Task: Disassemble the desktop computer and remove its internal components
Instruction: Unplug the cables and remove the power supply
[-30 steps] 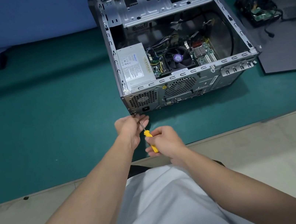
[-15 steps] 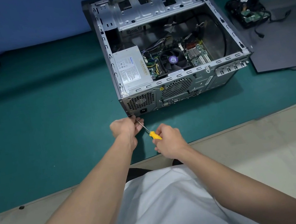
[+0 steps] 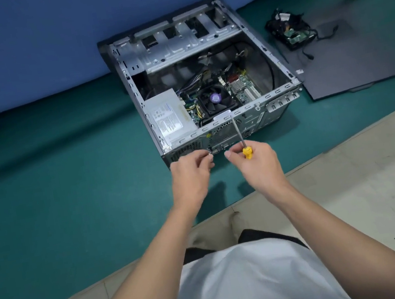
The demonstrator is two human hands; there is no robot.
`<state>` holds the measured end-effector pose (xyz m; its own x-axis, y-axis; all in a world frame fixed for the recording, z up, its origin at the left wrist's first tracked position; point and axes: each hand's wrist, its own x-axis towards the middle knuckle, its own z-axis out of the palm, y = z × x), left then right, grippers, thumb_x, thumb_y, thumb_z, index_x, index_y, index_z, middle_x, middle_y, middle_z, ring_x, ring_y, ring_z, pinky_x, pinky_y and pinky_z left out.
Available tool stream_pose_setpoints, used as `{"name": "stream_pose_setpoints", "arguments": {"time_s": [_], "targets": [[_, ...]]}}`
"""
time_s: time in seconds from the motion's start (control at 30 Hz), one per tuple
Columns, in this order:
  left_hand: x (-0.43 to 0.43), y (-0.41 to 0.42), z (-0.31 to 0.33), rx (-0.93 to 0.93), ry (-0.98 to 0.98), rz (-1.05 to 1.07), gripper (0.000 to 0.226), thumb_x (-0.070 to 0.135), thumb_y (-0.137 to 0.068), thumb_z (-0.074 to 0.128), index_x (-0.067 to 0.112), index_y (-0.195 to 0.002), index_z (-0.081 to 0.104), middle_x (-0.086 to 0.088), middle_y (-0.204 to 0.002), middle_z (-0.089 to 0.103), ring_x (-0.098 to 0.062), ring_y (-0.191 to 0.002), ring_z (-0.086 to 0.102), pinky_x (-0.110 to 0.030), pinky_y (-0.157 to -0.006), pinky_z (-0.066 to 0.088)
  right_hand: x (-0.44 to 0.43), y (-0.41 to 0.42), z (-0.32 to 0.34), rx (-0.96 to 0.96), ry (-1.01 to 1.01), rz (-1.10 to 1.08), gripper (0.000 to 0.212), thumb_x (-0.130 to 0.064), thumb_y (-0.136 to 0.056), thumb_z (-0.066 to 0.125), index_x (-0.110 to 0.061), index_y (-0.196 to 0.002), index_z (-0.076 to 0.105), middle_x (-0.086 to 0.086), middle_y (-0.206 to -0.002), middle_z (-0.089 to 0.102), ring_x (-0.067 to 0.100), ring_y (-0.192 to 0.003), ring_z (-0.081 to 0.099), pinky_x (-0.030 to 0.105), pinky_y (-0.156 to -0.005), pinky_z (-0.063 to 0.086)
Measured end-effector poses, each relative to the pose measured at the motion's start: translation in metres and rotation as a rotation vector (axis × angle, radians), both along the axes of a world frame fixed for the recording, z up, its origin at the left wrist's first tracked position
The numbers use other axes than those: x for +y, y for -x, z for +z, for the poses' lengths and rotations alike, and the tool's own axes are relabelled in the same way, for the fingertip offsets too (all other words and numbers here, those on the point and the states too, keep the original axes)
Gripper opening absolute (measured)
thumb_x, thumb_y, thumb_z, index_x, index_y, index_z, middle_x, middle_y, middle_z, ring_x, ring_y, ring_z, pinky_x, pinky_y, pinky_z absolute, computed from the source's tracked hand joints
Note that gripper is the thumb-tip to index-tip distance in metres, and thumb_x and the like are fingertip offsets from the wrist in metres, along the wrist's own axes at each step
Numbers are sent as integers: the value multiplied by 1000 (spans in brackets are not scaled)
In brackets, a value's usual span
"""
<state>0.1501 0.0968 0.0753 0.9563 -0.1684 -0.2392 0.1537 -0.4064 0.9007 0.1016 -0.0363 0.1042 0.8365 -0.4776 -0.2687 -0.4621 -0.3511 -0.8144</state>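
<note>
— Where is our computer (image 3: 187, 45)?
— On the green floor (image 3: 67, 183), open on top. We think it is heavy, stiff metal, so we hold its frame.
— Our hands?
— Apart. The right hand (image 3: 258, 165) grips the screwdriver (image 3: 247, 153). The left hand (image 3: 190, 176) curls; we cannot tell on what.
— Any words?
— The power box (image 3: 167, 115) label is too small to read.

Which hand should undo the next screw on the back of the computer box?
Probably the right hand: it grips the yellow screwdriver, whose shaft points at the rear panel of the computer case. The left hand has no tool; its fingers are curled, maybe around something small, too tiny to tell.
</note>
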Motion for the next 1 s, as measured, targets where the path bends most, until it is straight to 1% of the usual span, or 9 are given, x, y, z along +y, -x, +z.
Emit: {"name": "stream_pose_setpoints", "arguments": {"time_s": [0.13,0.3,0.47,0.57,0.63,0.7,0.83,0.93,1.0], "targets": [[-11,-9,33,-250,-127,-229,15,17,-94,60,15,-97,75,-1,-83,75,-21,-81,70,-38,-81,54,-4,-16,26,-66,-9,-13,14,-34,-82,71,-24,-72,67,-10,-60,63,1,-55,52,13,-50,37],[-26,-27,59,-480,-213,-367,14,9,-93,60,10,-95,74,-7,-71,70,-25,-62,58,-40,-65,48,-22,-31,43,-54,-62,-54,16,-25,-80,73,-26,-66,66,-10,-61,64,11,-60,53,26,-57,40],[-57,-48,66,-560,-166,-424,13,8,-89,66,6,-99,73,-9,-86,74,-25,-77,68,-39,-73,53,-60,-43,54,-71,-77,-97,16,-26,-79,74,-27,-64,68,-14,-58,63,9,-61,55,26,-57,39],[-82,-65,61,-561,-229,-303,24,22,-92,64,9,-112,69,-8,-99,73,-24,-91,68,-39,-80,55,-96,-54,61,-96,-15,-126,14,-31,-79,73,-26,-66,68,-12,-58,64,8,-57,53,26,-54,38],[-101,-77,53,-563,-392,-243,30,34,-97,56,15,-116,66,-2,-103,72,-21,-92,66,-32,-73,52,-126,-67,63,-110,32,-130,15,-31,-79,72,-25,-65,67,-11,-57,63,10,-58,54,26,-53,39],[-120,-89,44,-555,-534,-185,31,41,-99,48,18,-110,66,2,-98,70,-17,-84,64,-27,-61,42,-159,-85,62,-109,92,-110,19,-28,-80,70,-22,-64,65,-10,-53,59,11,-54,49,25,-50,37],[-154,-112,31,-430,-695,-53,38,42,-102,37,16,-99,65,2,-87,67,-13,-67,51,-25,-51,29,-222,-133,48,-48,184,-40,24,-27,-84,68,-21,-62,60,-4,-57,57,15,-56,47,25,-51,34],[-166,-119,19,-302,-808,-38,46,45,-102,31,14,-98,65,-2,-81,67,-22,-69,61,-29,-57,43,-257,-174,25,21,220,40,24,-26,-86,66,-21,-64,60,2,-66,60,22,-68,51,26,-61,35],[-169,-120,15,-227,-839,-24,48,47,-102,29,15,-96,64,1,-71,61,-23,-63,58,-31,-58,45,-273,-201,6,71,245,115,18,-25,-88,65,-16,-73,66,7,-73,64,25,-73,55,27,-65,37]]}}
